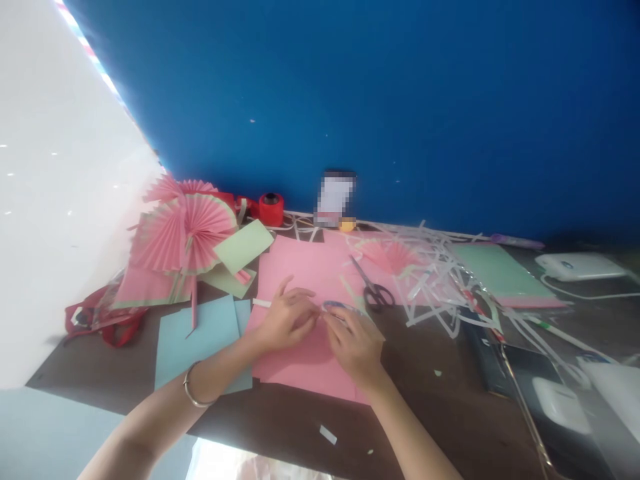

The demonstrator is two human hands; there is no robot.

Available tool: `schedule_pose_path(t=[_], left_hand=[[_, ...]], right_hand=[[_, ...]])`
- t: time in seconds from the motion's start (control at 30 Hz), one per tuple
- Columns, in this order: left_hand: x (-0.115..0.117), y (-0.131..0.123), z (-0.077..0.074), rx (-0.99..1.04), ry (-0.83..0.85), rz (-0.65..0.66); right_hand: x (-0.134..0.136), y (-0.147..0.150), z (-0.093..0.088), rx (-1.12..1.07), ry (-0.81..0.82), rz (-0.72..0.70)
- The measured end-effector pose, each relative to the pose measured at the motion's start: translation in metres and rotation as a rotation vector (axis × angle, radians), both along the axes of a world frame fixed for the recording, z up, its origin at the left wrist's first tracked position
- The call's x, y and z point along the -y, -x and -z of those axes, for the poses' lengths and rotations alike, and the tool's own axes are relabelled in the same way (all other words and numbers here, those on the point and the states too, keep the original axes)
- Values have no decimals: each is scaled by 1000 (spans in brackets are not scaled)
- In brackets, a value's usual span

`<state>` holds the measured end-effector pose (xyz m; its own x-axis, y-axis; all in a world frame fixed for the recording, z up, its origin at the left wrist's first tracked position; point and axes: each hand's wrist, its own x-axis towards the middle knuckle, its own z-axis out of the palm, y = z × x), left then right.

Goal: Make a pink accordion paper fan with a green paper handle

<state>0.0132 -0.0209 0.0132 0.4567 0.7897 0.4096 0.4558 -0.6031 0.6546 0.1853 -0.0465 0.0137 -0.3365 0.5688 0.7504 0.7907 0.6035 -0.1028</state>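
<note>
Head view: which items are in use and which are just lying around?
In use: left hand, right hand, pink sheet, small roll of tape.
Lying about: scissors, pink paper fans, red spool, light blue sheets, white paper strips.

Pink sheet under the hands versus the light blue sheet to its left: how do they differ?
The pink sheet is larger and lies under both the left hand and right hand; the light blue sheet is smaller and no hand touches it. The pink sheet sits mid-table near the scissors; the light blue sheet lies below the paper fans. Both lie flat on the dark table.
</note>
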Motion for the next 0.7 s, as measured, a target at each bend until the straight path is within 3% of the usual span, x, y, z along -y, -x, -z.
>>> schedule_pose_path(t=[0.13,0.23,0.4,0.47,0.53,0.6,0.7], left_hand=[[3,-1,-11,183,305,5],[-2,3,-11,395,592,6],[-29,13,7,842,806,-267],[-38,18,16,984,775,-317],[-43,23,22,999,677,-374],[-43,29,23,851,506,-465],[-38,34,17,423,150,-588]], right_hand=[[3,-1,-1,13,-87,14],[6,-7,-2,-97,-163,46],[-3,-28,-4,-277,-243,271],[-10,-37,-3,-248,-244,331],[-16,-44,-1,-236,-216,387],[-19,-48,2,-246,-147,419],[-19,-50,7,-288,-18,435]])
